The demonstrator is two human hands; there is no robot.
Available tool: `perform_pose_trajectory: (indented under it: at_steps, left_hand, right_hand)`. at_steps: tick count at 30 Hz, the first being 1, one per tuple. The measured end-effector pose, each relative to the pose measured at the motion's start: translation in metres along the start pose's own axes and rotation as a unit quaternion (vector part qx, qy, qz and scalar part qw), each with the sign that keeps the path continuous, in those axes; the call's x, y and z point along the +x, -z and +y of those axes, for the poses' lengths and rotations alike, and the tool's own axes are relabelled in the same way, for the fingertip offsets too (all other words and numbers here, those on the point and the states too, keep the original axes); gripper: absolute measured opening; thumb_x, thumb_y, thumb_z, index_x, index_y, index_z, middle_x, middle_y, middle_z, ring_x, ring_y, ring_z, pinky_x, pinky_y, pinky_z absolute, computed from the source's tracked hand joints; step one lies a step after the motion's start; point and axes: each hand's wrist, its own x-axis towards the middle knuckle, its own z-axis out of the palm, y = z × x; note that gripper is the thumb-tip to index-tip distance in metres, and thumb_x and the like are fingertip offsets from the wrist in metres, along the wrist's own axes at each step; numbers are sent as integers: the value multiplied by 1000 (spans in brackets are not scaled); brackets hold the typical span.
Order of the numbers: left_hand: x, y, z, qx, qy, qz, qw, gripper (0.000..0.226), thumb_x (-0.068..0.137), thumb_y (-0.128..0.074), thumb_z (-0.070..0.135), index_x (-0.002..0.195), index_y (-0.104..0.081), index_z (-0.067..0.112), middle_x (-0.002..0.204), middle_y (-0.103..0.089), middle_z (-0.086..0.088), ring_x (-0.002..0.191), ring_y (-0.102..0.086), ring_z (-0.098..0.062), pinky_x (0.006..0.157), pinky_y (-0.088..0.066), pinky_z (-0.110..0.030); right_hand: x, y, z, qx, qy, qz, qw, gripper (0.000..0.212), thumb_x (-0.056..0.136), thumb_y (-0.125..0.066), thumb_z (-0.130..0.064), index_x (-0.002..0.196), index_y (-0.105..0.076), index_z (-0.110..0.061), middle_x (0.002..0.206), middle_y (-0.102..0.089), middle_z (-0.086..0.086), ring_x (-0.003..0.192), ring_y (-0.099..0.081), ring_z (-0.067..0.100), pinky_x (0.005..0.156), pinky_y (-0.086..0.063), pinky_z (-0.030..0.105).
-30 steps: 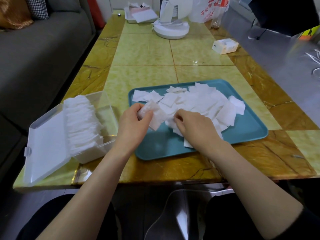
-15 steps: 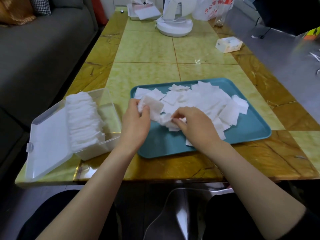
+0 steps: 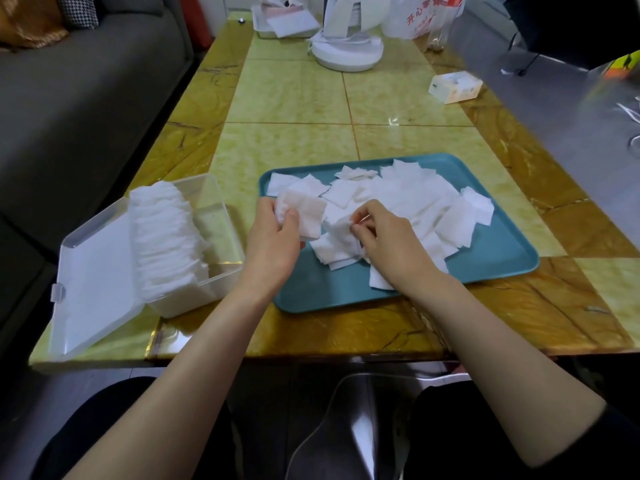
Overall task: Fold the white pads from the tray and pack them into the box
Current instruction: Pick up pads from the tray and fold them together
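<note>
The loose white square pads (image 3: 408,202) lie in an overlapping heap across the middle and right of a teal rectangular plastic tray (image 3: 502,258). The tray sits on the bench right in front of the seated person. The left hand (image 3: 273,240) hovers over the tray's left end, thumb and fingers clamped on a small bundle of folded pads (image 3: 304,213) that juts out to the right of the grip. The right hand (image 3: 391,244) is just beside it, low over the near side of the heap. Its thumb and forefinger pinch one crumpled pad (image 3: 341,230), which touches the pads under it. The two hands are close together but not touching.

Left of the tray, near it but apart, a clear plastic box (image 3: 221,216) stands open with its hinged lid (image 3: 93,282) laid flat on the outer side. A packed row of pads (image 3: 162,237) stands on edge along the box's left side, and the bench shows through the bare right part.

The glossy bench (image 3: 294,98) has yellow-green marbled tiles with an amber border. Farther along it stand a round white fan base (image 3: 346,53), a small white carton (image 3: 453,86) near the right edge, a translucent plastic bag with red characters (image 3: 422,15) and a shallow white tray of papers (image 3: 284,24). A grey sofa (image 3: 86,98) runs along the bench's left side.
</note>
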Motion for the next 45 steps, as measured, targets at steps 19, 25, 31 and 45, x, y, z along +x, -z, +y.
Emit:
perform_pose_trajectory:
  at_steps: [19,25,31,45]
  left_hand:
    - [-4,-5,-4,-41,66,-55,995,12,83,-38,35,90,-42,27,107,-59,-8,102,-61,-29,89,-51,-54]
    - [-4,-4,-5,-37,64,-63,995,10,86,-38,33,90,-42,26,106,-59,-8,101,-61,-30,87,-52,-55]
    - [-4,-3,-6,-28,56,-59,996,9,96,-38,24,89,-42,25,104,-58,-8,100,-61,-31,87,-52,-55]
    - [-2,0,-7,13,34,-58,998,13,94,-44,15,90,-48,27,103,-61,-7,100,-60,-27,90,-49,-53]
  right_hand:
    - [-2,-13,4,-73,76,-44,993,19,80,-67,-23,91,-52,-19,100,-45,0,92,-49,16,76,-42,29]
    - [-4,-19,2,-66,61,-38,995,36,78,-71,-24,94,-38,-22,91,-48,-3,79,-49,16,72,-47,35]
    - [-2,-18,-1,-102,71,-58,991,21,84,-65,-26,96,-50,-17,95,-49,-1,83,-50,16,74,-45,34]
    - [-3,22,-38,353,101,-21,930,17,89,-57,-4,90,-57,-20,65,-65,-12,66,-59,-1,63,-49,16]
